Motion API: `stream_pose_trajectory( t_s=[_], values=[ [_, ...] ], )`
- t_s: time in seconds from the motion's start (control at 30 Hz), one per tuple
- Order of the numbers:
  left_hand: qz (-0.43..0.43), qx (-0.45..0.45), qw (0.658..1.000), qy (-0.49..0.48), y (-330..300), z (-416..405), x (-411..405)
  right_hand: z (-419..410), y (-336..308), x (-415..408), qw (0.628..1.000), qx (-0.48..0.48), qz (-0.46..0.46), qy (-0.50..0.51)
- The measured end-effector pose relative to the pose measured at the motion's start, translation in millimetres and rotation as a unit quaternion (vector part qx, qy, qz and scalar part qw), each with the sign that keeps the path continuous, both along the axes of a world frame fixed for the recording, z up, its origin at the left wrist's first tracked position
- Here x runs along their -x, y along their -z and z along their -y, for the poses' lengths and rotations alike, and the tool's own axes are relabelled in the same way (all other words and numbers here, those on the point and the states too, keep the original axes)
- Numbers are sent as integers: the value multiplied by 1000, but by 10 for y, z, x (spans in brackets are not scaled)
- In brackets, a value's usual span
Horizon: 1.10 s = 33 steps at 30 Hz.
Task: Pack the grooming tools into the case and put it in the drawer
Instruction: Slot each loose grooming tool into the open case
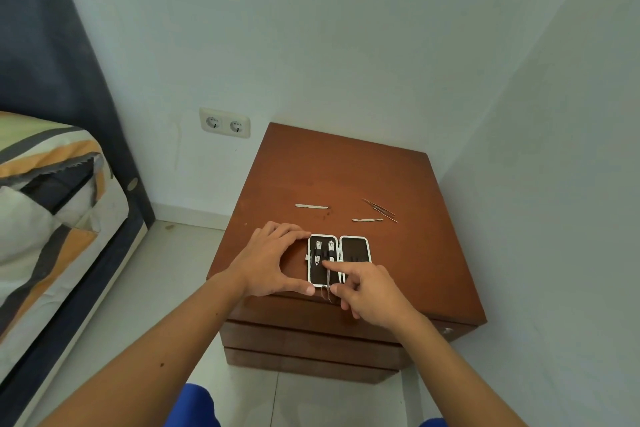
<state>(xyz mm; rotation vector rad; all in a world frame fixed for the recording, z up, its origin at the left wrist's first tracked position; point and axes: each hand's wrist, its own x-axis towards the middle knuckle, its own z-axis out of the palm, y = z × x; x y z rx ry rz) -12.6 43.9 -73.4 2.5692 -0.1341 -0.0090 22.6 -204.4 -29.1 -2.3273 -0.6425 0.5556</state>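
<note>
An open white-rimmed case (355, 250) with a dark lining lies near the front edge of the brown nightstand (346, 177). Its left half holds two nail clippers (323, 250) under a strap. Small scissors (326, 282) lie partly in that half, their handles hanging over the case's front rim. My left hand (273, 260) braces the case's left side with fingers and thumb. My right hand (367, 288) pinches the scissors, index finger pressing on the lining. Farther back lie a nail file (311, 206), a cuticle pusher (367, 219) and thin picks (380, 210).
The nightstand has stacked drawer fronts (311, 340) below its top, all closed. A bed (52, 218) with striped bedding stands to the left. A double wall socket (224, 123) is behind. White walls close in on the right and back.
</note>
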Motion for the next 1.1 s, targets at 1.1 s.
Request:
stream_pose_trajectory(
  t_s=[1.1],
  values=[
    [11, 2, 1000, 4, 15, -13, 11, 73, -5, -79, 991, 63, 74, -87]
  ],
)
